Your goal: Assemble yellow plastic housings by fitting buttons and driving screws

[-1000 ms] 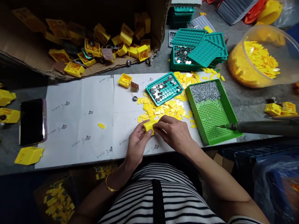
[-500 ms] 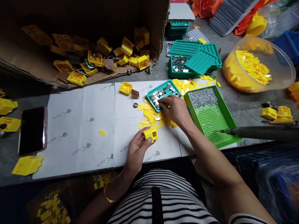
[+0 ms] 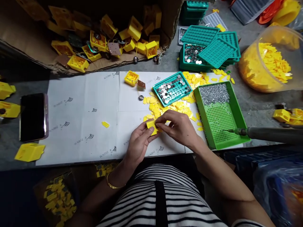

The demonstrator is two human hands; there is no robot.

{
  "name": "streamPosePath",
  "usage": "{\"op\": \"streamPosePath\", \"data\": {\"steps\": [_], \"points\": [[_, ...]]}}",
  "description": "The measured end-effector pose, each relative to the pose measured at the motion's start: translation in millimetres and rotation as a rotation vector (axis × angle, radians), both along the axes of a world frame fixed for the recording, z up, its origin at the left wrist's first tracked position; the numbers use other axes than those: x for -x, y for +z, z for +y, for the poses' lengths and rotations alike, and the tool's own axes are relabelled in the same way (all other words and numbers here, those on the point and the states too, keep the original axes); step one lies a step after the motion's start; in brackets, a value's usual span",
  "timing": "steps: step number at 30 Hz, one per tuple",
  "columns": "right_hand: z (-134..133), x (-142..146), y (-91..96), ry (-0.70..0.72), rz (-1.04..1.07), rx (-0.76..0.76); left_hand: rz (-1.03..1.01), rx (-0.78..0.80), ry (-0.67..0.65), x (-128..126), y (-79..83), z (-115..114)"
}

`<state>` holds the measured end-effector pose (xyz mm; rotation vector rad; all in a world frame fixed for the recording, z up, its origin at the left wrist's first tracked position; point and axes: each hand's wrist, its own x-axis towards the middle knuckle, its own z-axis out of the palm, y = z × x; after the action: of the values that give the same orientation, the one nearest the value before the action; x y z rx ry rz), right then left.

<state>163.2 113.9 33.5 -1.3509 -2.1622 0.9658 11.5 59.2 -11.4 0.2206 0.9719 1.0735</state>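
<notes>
My left hand (image 3: 139,142) is closed around a small yellow plastic housing (image 3: 151,125), held low over the white board. One face of the housing has a pattern of tiny holes. At its right side, my right hand (image 3: 177,127) pinches thumb and forefinger together. A tiny dark edge shows at those fingertips, apparently a button cell, mostly hidden. Just beyond the hands lies a teal tray (image 3: 176,91) partly filled with silvery button cells. Flat yellow plastic pieces (image 3: 161,108) are scattered between the tray and my hands.
A green basket (image 3: 236,110) of small metal parts stands at right, a screwdriver-like tool (image 3: 267,132) reaching over it. Behind are stacked teal trays (image 3: 213,52) and a clear tub (image 3: 251,66). A cardboard box (image 3: 175,28) holds yellow housings. A phone (image 3: 33,116) lies left.
My right hand has moved from the button cells in the teal tray back to the yellow housing in my left hand. The housing is turned, now showing its holed face. The view has shifted slightly.
</notes>
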Motion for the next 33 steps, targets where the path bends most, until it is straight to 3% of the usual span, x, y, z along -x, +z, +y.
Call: {"op": "streamPosePath", "data": {"steps": [5,7,10,13,16,19,22,25,28,33], "points": [[-11.2,3.7,1.5,0.095,-0.307,-0.109,0.062,-0.036,0.006,1.4,-4.6,-4.6],[-9.0,0.8,1.3,0.142,-0.271,-0.112,0.068,-0.041,0.021,3.1,-5.6,-5.4],[6.1,-6.8,-4.0,-0.009,-0.087,-0.154,0.069,-0.03,0.017,5.1,-5.2,-5.6],[31.1,-13.2,-13.6,-0.269,-0.177,-0.228,0.08,0.008,-0.004,5.0,-3.1,-5.9],[51.2,-14.9,-20.7,-0.262,-0.391,-0.185,0.086,0.026,0.0,4.1,-0.6,-6.3],[57.5,-15.6,-21.8,-0.202,-0.47,-0.172,0.092,0.026,0.009,4.4,1.0,-5.1],[49.8,-17.7,-19.0,-0.211,-0.415,-0.196,0.091,0.038,0.019,5.3,1.9,-2.6],[29.4,-16.7,-15.4,-0.2,-0.162,-0.156,0.067,0.071,0.008,4.9,2.6,-0.7],[3.7,-10.7,-13.8,-0.085,0.066,-0.085,0.038,0.074,0.001,3.4,2.8,-0.2],[-21.1,-3.9,-18.5,0.02,-0.035,-0.202,0.01,0.037,-0.015,1.4,1.9,-2.1]]}}
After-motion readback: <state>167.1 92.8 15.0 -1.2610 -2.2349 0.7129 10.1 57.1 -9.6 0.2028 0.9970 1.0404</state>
